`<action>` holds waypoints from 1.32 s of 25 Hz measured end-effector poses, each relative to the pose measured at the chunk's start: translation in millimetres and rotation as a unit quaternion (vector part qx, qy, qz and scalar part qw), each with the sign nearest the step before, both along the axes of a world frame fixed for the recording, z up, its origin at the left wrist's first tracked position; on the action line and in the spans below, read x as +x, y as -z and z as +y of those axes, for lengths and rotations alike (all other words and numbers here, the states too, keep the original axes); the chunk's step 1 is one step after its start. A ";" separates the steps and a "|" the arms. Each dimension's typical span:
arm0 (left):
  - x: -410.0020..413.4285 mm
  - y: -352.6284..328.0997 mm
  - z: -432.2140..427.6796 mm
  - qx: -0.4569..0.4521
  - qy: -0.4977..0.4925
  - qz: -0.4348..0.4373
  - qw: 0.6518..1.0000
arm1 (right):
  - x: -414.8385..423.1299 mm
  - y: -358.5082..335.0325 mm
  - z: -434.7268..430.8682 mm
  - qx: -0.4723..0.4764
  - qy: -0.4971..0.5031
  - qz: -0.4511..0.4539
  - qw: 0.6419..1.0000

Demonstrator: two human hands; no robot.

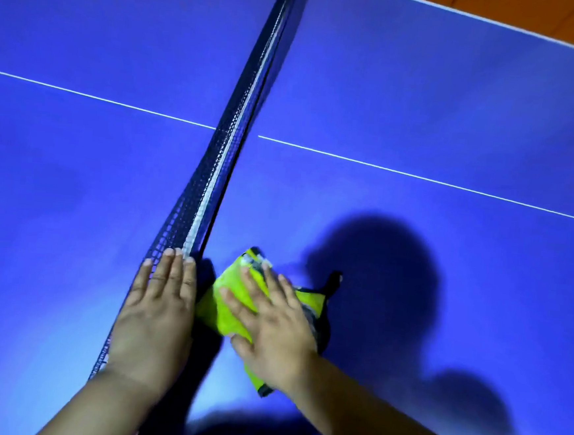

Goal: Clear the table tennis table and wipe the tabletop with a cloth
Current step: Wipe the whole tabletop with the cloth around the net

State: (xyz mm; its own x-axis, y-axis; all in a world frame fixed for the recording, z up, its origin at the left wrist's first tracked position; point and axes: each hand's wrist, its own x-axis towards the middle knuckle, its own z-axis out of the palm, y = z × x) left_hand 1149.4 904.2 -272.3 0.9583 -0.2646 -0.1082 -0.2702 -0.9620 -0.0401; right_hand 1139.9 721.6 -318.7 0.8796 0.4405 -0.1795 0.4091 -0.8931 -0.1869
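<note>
Beside the net [212,191], on the tabletop [425,101] half to its right, the right hand [270,322] lies flat with fingers spread on a yellow-green cloth [234,302], pressing it to the blue surface just beside the net's foot. The left hand [156,313] rests palm down, fingers pressed together, along the net's top edge, holding nothing. Clearing looks done as far as this view reaches: no bats or balls lie on either half, though the near edge and the far corners fall outside the frame. Wiping seems under way, and how much surface is already wiped I cannot tell. Counted: one cloth, one net, two hands, one white centre line [419,179] crossing both halves.
</note>
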 end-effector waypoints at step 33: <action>16.8 30.6 -291.8 -0.024 0.116 0.002 0.993 | 137.5 7.7 -393.3 0.011 0.422 -0.046 0.905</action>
